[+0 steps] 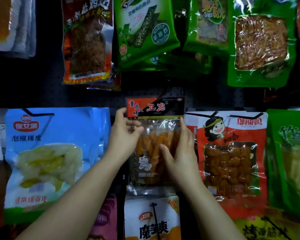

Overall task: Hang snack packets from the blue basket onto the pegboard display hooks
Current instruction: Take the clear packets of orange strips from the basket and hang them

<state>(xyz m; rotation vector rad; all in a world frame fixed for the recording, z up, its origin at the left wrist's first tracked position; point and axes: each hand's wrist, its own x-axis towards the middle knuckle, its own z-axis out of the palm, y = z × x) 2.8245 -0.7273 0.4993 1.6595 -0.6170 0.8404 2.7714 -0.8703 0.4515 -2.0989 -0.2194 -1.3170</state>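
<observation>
Strip packet [155,141] — being held at pegboard [42,94] centre.
Left hand [124,134] pinching its 10 o'clock corner; right hand [180,153] lying flat, fingers straight, along its 3 o'clock edge; blue bag [48,153] hanging at 9 o'clock.

left hand [124,130] pinching, right hand [181,153] flat, forearms raised

We cannot see the hook under the red-and-black header of the clear snack packet [155,144]; the packet covers it. The left hand [124,134] and right hand [179,153] hide its side edges. The green packet [291,161] runs off the pegboard's right edge, and the white packet [152,220] is cut at the bottom.
</observation>
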